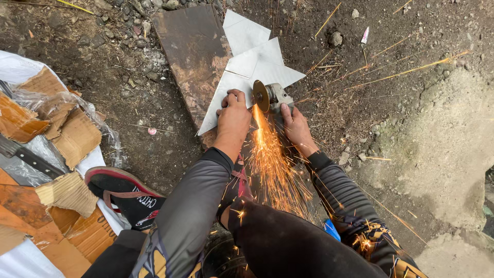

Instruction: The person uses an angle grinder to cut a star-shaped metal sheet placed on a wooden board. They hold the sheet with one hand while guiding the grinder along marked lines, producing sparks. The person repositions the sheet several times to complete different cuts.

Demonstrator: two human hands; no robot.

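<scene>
My left hand point(232, 117) is pressed flat, fingers spread and bearing down on the pale grey sheet-metal piece point(242, 77), pinning its near edge. My right hand point(297, 126) is clenched around the body of the grey angle grinder point(278, 96), and its brown cutting disc point(261, 96) stands on edge just beside my left fingertips, biting into the sheet right between my two hands. Orange sparks point(272, 159) pour from the disc back toward me, streaming between my forearms and over my dark trousers; a few thin streaks fly off to the right across the dirt.

The sheet reaches away from my fingers, angular and folded, its far points up at the top of view. It lies partly on a rusty brown flat board point(193, 56), which runs from under my left hand up and to the left. Round it all is dark, stony ground point(128, 98). Lower left, a black sandal with a red rim point(126, 193) sits by torn brown cardboard scraps point(72, 136) on white plastic sheeting point(15, 69).
</scene>
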